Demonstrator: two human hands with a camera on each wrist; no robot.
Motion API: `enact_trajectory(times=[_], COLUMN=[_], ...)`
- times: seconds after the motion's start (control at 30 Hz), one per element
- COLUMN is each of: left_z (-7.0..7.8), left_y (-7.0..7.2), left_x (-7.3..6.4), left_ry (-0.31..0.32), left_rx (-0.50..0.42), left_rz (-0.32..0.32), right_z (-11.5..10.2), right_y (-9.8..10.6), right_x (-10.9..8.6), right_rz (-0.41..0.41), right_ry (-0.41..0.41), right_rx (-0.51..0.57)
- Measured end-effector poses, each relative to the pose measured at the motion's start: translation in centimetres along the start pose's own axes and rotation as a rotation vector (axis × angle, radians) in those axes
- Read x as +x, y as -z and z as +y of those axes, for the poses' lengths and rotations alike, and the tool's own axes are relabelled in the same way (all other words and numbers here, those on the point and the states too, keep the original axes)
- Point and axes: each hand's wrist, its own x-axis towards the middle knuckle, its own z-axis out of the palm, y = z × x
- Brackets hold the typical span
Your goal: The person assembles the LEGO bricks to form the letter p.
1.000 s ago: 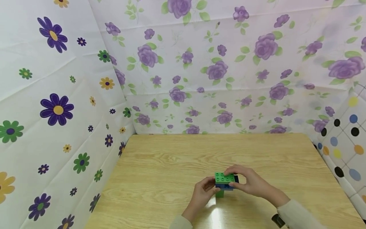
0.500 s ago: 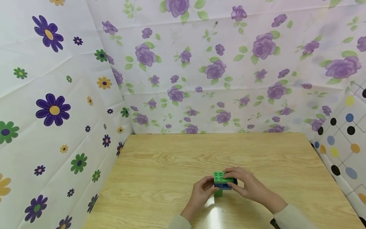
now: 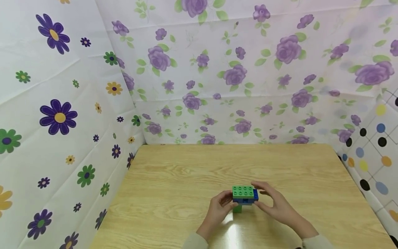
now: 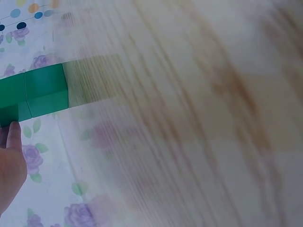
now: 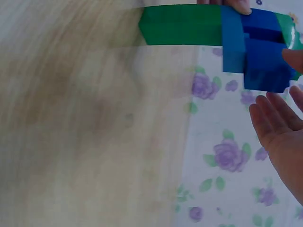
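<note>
A stack of toy building bricks stands on the wooden table. Its top is a light green studded brick point(image 3: 243, 191), over blue bricks point(image 5: 268, 65) that stick out to the right. A narrow green column point(image 5: 182, 25) carries them from below. At the stack's left end, my left hand point(image 3: 217, 209) holds it between thumb and fingers. My right hand point(image 3: 280, 208) is beside the right end, its fingers spread apart and its thumb tip right at the blue brick. In the left wrist view, a fingertip of the left hand lies close against the green column point(image 4: 45, 90).
The wooden table point(image 3: 174, 180) extends around the stack to its back edge. Behind it hangs a cloth with purple roses point(image 3: 214, 79). A flower-patterned cloth point(image 3: 87, 138) lines the left side, and a dotted cloth point(image 3: 371, 166) the right.
My right hand has come off the top green brick and moved right, uncovering its studs and the blue end. The left hand keeps its hold with the stack in nearly the same place.
</note>
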Motion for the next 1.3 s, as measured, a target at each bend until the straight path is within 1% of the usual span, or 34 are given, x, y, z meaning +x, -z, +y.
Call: enact_trajectory(times=[0.13,0.23,0.3,0.37,0.5,0.67,0.83,1.0,1.17,1.3], left_z=[0.1,0.0,0.0,0.0,0.0,0.0,0.4,0.6,0.7,1.0], left_y=[-0.1,-0.1,-0.1,-0.2,-0.1,0.2,0.4,0.5,0.5,0.5], left_x=[0.0,0.1,0.1,0.1,0.0,0.0,0.0,0.1,0.3,0.6], left_ry=[0.018,0.009,-0.003,-0.002,0.014,0.013,-0.006,-0.027,-0.027,-0.026], left_rx=[-0.005,-0.011,-0.014,-0.013,-0.014,-0.024,-0.024,-0.010,-0.004,-0.001], left_rz=[0.000,-0.004,-0.007,-0.006,-0.008,-0.032,-0.071,-0.087,-0.084,-0.061], right_z=[1.0,1.3,1.4,1.3,1.3,1.4,1.4,1.5,1.7,1.8], right_y=[-0.5,-0.9,-1.2,-1.4,-1.6,-1.7,-1.7,-1.6,-1.4,-1.2], right_x=[-0.9,-1.3,-1.5,-1.6,-1.7,-1.7,-1.6,-1.4,-1.0,-0.5], right_rz=[0.026,0.042,0.060,0.080,0.109,0.115,0.122,0.127,0.128,0.130], right_ry=[-0.062,-0.108,-0.131,-0.149,-0.148,-0.163,-0.166,-0.156,-0.149,-0.152], right_rx=[0.131,0.219,0.259,0.281,0.291,0.286,0.289,0.292,0.297,0.303])
